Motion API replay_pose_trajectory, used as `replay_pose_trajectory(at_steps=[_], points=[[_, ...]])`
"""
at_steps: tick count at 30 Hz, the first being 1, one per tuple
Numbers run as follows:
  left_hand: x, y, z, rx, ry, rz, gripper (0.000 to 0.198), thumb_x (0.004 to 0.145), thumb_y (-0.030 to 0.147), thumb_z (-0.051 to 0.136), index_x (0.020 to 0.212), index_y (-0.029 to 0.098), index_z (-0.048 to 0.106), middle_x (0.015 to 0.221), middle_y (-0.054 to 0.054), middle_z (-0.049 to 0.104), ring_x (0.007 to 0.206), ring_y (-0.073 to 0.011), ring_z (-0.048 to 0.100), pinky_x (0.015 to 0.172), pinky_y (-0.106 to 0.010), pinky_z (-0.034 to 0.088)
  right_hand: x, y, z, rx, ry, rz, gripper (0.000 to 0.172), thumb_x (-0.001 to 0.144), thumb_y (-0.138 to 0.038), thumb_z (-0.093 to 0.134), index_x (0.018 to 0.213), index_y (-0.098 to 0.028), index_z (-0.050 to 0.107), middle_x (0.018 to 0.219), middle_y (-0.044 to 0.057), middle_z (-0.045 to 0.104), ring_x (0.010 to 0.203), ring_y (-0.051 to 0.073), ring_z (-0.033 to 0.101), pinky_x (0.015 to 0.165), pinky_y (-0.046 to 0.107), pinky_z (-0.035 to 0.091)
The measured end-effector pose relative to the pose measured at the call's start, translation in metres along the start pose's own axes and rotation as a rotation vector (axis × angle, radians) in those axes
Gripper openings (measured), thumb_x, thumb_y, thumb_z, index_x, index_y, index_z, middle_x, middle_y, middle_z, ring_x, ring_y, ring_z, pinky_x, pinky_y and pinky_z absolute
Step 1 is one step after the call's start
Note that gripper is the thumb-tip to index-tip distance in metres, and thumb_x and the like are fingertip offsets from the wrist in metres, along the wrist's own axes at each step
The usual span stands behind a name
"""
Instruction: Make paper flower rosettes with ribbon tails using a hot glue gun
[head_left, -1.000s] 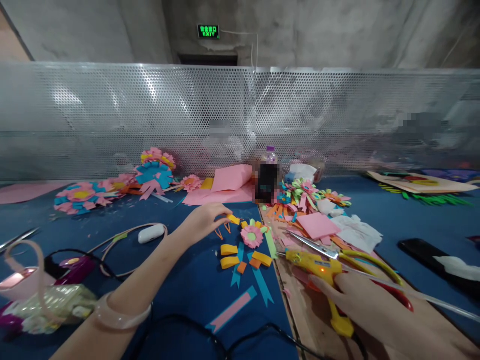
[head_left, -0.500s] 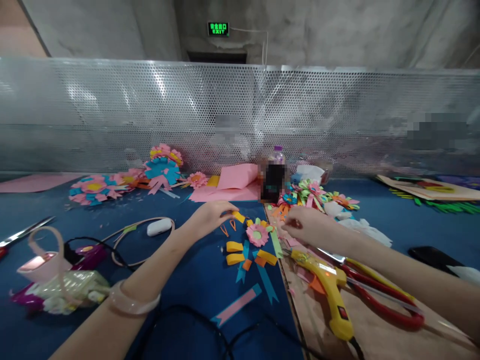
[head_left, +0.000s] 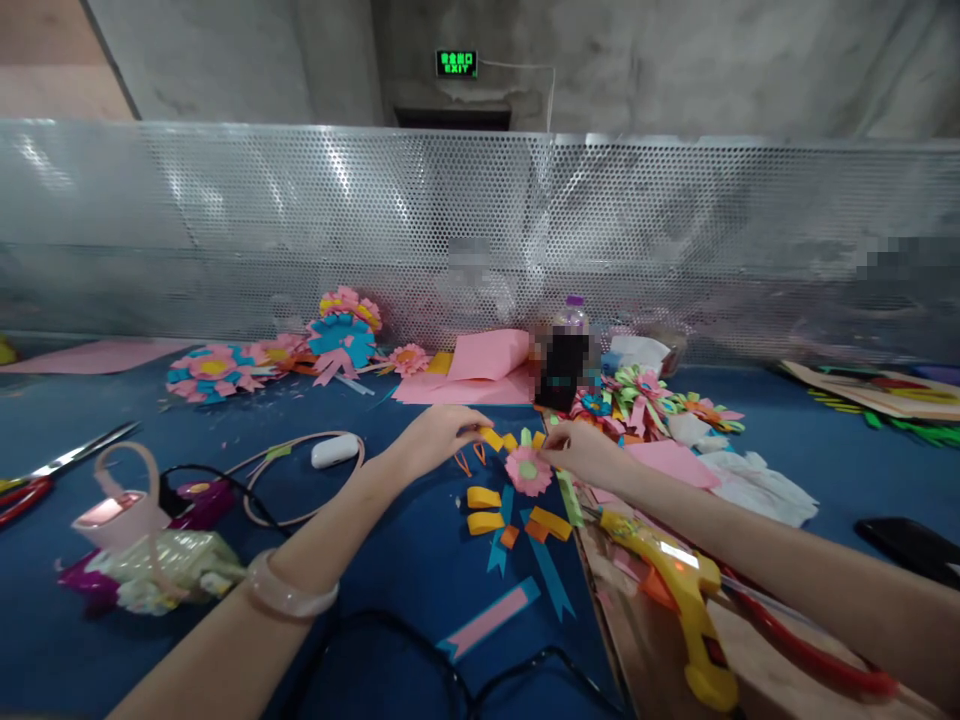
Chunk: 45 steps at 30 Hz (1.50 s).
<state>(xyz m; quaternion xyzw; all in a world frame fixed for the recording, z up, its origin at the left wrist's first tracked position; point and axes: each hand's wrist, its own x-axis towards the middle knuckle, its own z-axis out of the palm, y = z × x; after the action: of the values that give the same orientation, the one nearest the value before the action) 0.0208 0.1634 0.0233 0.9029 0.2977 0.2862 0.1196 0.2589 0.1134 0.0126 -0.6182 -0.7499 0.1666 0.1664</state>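
A pink paper flower (head_left: 528, 469) with a green centre lies on the blue table (head_left: 390, 560), with yellow loops and blue ribbon strips under it. My left hand (head_left: 442, 438) pinches a yellow paper loop (head_left: 493, 438) just left of the flower. My right hand (head_left: 581, 452) reaches in from the right and its fingertips pinch at the flower's upper right edge, by a green petal. A yellow glue gun (head_left: 686, 590) lies on the cardboard sheet (head_left: 645, 650) below my right forearm.
Finished paper flowers (head_left: 217, 365) sit at the back left, pink paper (head_left: 480, 365) and a bottle (head_left: 574, 315) at the back centre. Red-handled scissors (head_left: 795, 645) lie right of the glue gun. A phone (head_left: 907, 545), a black cable (head_left: 480, 690) and a pink bag (head_left: 127, 540) are nearby.
My right hand let go of the glue gun, which now lies on the cardboard, and moved up and left to the pink flower. My left hand kept its pinch on the yellow loop.
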Motion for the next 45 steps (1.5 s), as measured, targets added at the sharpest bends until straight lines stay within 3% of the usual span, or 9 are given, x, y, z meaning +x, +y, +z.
replay_pose_trajectory(at_steps=[6, 9, 13, 17, 26, 45], points=[[0.001, 0.003, -0.003, -0.160, 0.144, -0.045, 0.021, 0.080, 0.018, 0.060, 0.100, 0.015, 0.067, 0.098, -0.007, 0.072, 0.081, -0.0176, 0.069, 0.075, -0.029, 0.057, -0.025, -0.006, -0.027, 0.248, 0.382, 0.020, 0.016, 0.082, -0.030, 0.060, 0.078, -0.015, 0.064, 0.085, 0.004, 0.062, 0.078, 0.017, 0.059, 0.075, 0.033, 0.047], [0.002, 0.018, -0.011, -0.210, 0.189, -0.036, 0.022, 0.081, 0.019, 0.060, 0.101, 0.013, 0.066, 0.100, -0.008, 0.071, 0.085, -0.0180, 0.069, 0.079, -0.030, 0.056, -0.053, -0.018, -0.038, 0.402, 0.478, 0.029, 0.020, 0.080, -0.038, 0.060, 0.078, -0.018, 0.063, 0.085, 0.005, 0.064, 0.071, 0.018, 0.061, 0.063, 0.030, 0.047], [0.004, 0.041, -0.021, -0.217, 0.193, 0.012, 0.023, 0.081, 0.020, 0.061, 0.102, 0.014, 0.066, 0.103, -0.008, 0.069, 0.088, -0.0179, 0.067, 0.082, -0.031, 0.056, -0.078, -0.029, -0.039, 0.577, 0.500, 0.009, 0.022, 0.079, -0.043, 0.060, 0.080, -0.021, 0.061, 0.076, 0.002, 0.066, 0.068, 0.018, 0.063, 0.060, 0.029, 0.049], [0.005, 0.054, -0.025, -0.160, 0.183, 0.067, 0.021, 0.078, 0.016, 0.064, 0.099, 0.018, 0.069, 0.103, -0.007, 0.069, 0.095, -0.0189, 0.064, 0.085, -0.032, 0.053, -0.077, -0.031, -0.028, 0.661, 0.505, -0.046, 0.023, 0.079, -0.043, 0.061, 0.079, -0.020, 0.060, 0.077, 0.002, 0.066, 0.068, 0.017, 0.061, 0.063, 0.029, 0.049], [0.002, 0.056, -0.029, -0.127, 0.196, 0.080, 0.020, 0.078, 0.017, 0.065, 0.098, 0.017, 0.067, 0.101, -0.008, 0.068, 0.085, -0.0160, 0.066, 0.074, -0.027, 0.058, -0.071, -0.032, -0.010, 0.792, 0.504, -0.086, 0.025, 0.079, -0.044, 0.061, 0.078, -0.019, 0.057, 0.074, 0.002, 0.063, 0.065, 0.016, 0.060, 0.060, 0.028, 0.049], [0.000, 0.065, -0.031, -0.071, 0.176, 0.146, 0.022, 0.081, 0.017, 0.063, 0.102, 0.022, 0.067, 0.102, -0.005, 0.070, 0.088, -0.0145, 0.066, 0.074, -0.023, 0.054, -0.074, -0.031, -0.006, 0.762, 0.509, -0.076, 0.024, 0.081, -0.044, 0.060, 0.081, -0.020, 0.056, 0.073, 0.001, 0.062, 0.064, 0.016, 0.057, 0.057, 0.027, 0.043]])
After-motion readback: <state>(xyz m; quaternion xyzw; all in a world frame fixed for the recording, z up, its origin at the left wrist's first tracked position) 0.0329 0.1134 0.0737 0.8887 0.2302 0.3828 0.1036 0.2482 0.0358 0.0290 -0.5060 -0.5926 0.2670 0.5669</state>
